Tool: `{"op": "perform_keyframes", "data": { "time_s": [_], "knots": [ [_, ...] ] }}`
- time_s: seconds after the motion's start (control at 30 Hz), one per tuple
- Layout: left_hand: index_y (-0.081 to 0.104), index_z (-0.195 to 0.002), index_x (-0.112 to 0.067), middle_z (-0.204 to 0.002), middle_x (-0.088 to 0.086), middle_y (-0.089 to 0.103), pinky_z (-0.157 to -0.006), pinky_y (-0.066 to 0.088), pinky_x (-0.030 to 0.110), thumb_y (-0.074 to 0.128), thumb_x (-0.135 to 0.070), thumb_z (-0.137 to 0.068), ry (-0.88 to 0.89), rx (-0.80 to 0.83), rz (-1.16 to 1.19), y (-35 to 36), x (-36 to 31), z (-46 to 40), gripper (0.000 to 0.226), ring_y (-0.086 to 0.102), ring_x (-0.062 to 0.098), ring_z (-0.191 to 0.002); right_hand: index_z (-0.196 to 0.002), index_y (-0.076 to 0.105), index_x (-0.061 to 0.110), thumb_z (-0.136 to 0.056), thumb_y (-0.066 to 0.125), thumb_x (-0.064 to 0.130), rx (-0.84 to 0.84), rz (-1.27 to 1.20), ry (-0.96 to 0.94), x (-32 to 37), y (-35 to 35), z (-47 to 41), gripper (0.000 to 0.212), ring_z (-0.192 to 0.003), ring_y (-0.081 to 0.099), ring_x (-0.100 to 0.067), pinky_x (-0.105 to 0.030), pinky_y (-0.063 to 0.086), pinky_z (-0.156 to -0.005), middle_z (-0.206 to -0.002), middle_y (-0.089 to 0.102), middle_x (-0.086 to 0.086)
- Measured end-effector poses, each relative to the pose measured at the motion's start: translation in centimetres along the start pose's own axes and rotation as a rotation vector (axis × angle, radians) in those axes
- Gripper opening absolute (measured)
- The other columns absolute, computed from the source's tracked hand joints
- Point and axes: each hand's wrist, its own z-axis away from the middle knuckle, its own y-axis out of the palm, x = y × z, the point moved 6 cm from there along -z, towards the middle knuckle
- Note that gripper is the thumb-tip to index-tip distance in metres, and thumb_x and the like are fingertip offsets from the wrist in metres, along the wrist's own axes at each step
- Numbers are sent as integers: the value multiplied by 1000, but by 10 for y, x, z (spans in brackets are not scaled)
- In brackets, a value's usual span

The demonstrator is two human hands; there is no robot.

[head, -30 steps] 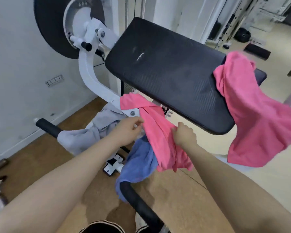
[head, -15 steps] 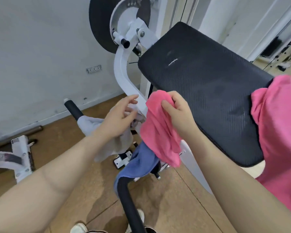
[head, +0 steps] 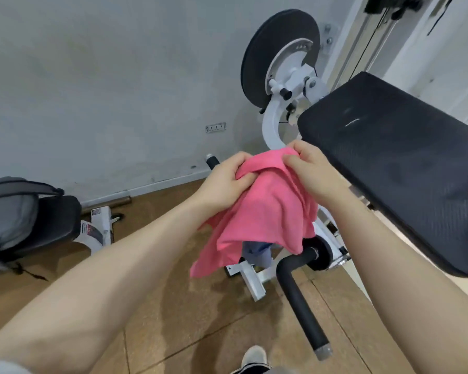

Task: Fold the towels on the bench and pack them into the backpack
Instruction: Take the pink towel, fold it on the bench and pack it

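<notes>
Gym corner, cork floor: my left hand (head: 229, 182) and right hand (head: 312, 168) both pinch pink towel (head: 265, 211) top edge, midair beside black bench (head: 405, 168). Backpack (head: 14, 220) waits far left. Best find corners, spread flat on pad before folding.

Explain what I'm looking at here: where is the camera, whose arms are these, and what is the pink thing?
The camera sits on a person's head, looking forward and down, so the two bare arms are the wearer's own. There is no robot. Both hands, left and right, grip the top edge of a pink towel, which hangs in the air between them. Behind it is a blue cloth. To the right is the black padded bench of a white gym machine. A grey backpack lies at the left, on a black seat by the wall. A shoe shows at the bottom.
</notes>
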Motion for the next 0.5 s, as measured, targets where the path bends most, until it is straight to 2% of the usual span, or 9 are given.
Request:
{"op": "perform_keyframes", "data": {
  "time_s": [0.07,0.17,0.23,0.27,0.37,0.5],
  "knots": [
    [58,-95,-21,-88,-14,61,-82,44,23,56,-13,-88,-39,49,27,4,7,6,11,56,3,-83,-74,54,13,-86,51,11,-64,151,27,-7,-2,10,13,-68,44,-12,-26,34,-64,-68,48,4],
    [61,-99,-21,-91,-14,62,-85,42,21,60,-19,-86,-31,130,15,23,3,7,13,58,5,-88,-80,58,4,-83,54,10,-163,270,48,-16,-18,25,7,-64,43,-14,-15,33,-58,-73,53,-5],
    [61,-106,-14,-99,-8,62,-82,39,12,60,-17,-87,-9,185,29,44,-4,3,20,56,7,-93,-82,59,2,-81,56,10,-214,343,58,-24,-38,34,9,-64,44,-18,-22,32,-58,-72,55,-8],
    [61,-108,-12,-101,-7,61,-79,38,7,59,-14,-88,2,207,40,55,-8,0,20,54,6,-94,-82,59,2,-81,56,12,-230,377,66,-30,-48,38,10,-65,45,-20,-25,33,-60,-70,56,-8],
    [60,-108,-14,-103,-6,60,-82,41,9,57,-9,-88,15,238,95,91,-17,-14,20,56,4,-93,-81,57,7,-80,55,18,-298,437,126,-57,-82,46,11,-68,50,-26,-32,39,-64,-68,57,-7],
    [58,-107,-14,-96,-10,59,-75,40,0,56,-6,-89,-26,266,169,136,-25,-39,20,54,-5,-85,-76,52,17,-79,52,25,-508,429,240,-95,-137,52,8,-72,51,-26,-32,39,-63,-73,57,-6]
  ]
}}
